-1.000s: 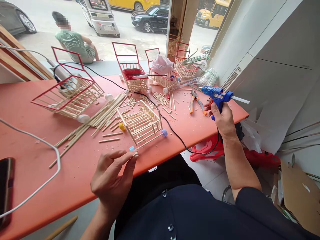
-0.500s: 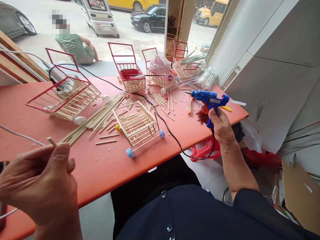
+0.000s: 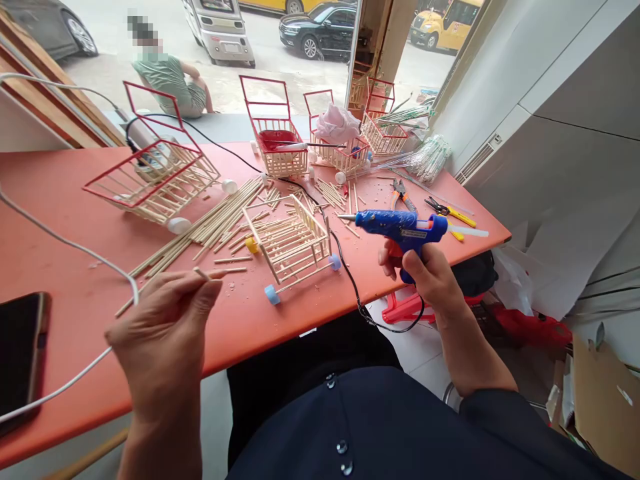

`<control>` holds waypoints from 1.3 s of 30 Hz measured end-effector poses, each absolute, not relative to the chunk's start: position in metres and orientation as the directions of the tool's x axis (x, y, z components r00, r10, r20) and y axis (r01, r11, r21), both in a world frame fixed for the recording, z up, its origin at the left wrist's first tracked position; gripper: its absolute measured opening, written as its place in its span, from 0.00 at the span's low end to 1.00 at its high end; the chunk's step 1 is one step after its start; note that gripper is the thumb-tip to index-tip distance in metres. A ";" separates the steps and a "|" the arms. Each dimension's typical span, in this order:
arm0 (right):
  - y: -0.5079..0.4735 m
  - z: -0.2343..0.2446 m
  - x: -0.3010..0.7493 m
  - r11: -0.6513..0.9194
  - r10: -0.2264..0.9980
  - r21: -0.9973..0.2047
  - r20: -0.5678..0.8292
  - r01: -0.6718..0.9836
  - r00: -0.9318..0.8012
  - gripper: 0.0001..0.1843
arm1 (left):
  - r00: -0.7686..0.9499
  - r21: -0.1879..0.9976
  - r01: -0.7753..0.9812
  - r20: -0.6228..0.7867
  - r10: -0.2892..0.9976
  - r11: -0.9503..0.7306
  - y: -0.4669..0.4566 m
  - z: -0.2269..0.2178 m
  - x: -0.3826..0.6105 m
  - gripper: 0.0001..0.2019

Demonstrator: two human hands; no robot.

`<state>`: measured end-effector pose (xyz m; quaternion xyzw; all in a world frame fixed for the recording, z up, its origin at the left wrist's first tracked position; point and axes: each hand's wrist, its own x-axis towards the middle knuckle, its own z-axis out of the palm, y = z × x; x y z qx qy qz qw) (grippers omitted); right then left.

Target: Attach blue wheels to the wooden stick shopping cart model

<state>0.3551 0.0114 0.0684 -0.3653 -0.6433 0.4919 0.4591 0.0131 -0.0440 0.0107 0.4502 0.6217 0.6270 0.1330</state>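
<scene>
My left hand (image 3: 163, 333) is closed in a pinch on a short wooden stick (image 3: 202, 273), held over the near edge of the orange table (image 3: 60, 220). My right hand (image 3: 427, 277) grips a blue glue gun (image 3: 400, 228) with its nozzle pointing left, level with the table's front right part. Between my hands lies a small wooden-stick cart (image 3: 290, 243) on its side, with blue and yellow wheels. A black cord (image 3: 350, 280) runs from the gun across the table.
A bigger red-framed stick cart (image 3: 155, 177) lies at the left, with loose sticks (image 3: 215, 223) beside it. Three more red-framed carts (image 3: 277, 150) stand at the back. Pliers (image 3: 400, 197) and yellow-handled scissors (image 3: 450, 212) lie at the right. A phone (image 3: 20, 347) and white cable sit near left. A person sits outside.
My left hand left the cart's blue wheel, swung left holding a short stick, then came back toward the middle. My right hand brought the glue gun leftward and nearer the cart.
</scene>
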 end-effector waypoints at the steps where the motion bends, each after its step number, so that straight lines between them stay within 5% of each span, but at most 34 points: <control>1: 0.009 0.068 0.352 0.232 0.919 -0.972 0.211 0.025 -0.334 0.27 | -0.539 0.913 0.355 0.375 0.755 -0.200 -0.046 0.010 0.016 0.05; 5: -0.001 0.062 0.340 0.204 0.893 -0.978 0.165 0.049 -0.419 0.30 | -0.448 0.959 0.193 0.273 0.851 -0.206 -0.053 0.007 0.024 0.03; 11: -0.012 0.055 0.319 0.235 0.849 -0.969 0.165 0.079 -0.502 0.28 | -0.406 0.995 0.076 0.090 0.909 -0.065 -0.061 0.006 0.040 0.13; 29: -0.013 0.059 0.291 0.261 0.840 -0.935 0.097 0.241 -0.534 0.33 | -0.318 0.917 0.272 0.371 0.873 -0.291 -0.062 0.008 0.037 0.05; 39: -0.015 0.058 0.291 0.241 0.853 -0.936 0.078 0.256 -0.516 0.34 | -0.341 0.920 0.286 0.358 0.869 -0.267 -0.062 0.009 0.037 0.05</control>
